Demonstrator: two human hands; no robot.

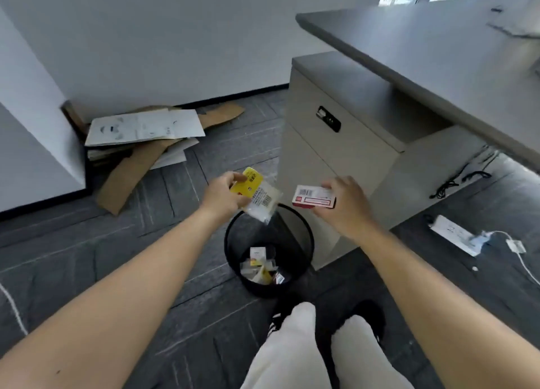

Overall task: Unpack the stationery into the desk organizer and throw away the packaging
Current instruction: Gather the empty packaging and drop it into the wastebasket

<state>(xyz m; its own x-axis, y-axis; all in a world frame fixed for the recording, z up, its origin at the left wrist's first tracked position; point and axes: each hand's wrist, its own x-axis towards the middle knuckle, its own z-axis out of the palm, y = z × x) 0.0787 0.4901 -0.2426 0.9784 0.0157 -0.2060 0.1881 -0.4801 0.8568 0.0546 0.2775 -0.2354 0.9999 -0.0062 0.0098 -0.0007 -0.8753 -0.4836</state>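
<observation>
Standing over the floor beside the desk (409, 47) and its drawer cabinet (336, 143), the person holds both arms out above the black bin (233, 260), which sits directly below and between the hands with earlier wrappers already lying in its bottom. The flattened cardboard (140, 143) against the wall lies well apart to the left.

The left hand (225, 196) is the nearer to the drop: its fingers and thumb pinch the yellow wrapper (257, 193) at the upper end, so the clear plastic tail hangs down over the bin's far rim. Its long axis runs from upper left to lower right, pointing into the opening.

The right hand (342, 198) grips the red box (314, 197) with curled fingers, long axis roughly level, just beside the rim rather than squarely over it, so it would need to come a little leftward before letting go.

The organizer is out of view. Whether the box and wrapper are empty is hard to tell; the print on both is probably too blurred to read.
</observation>
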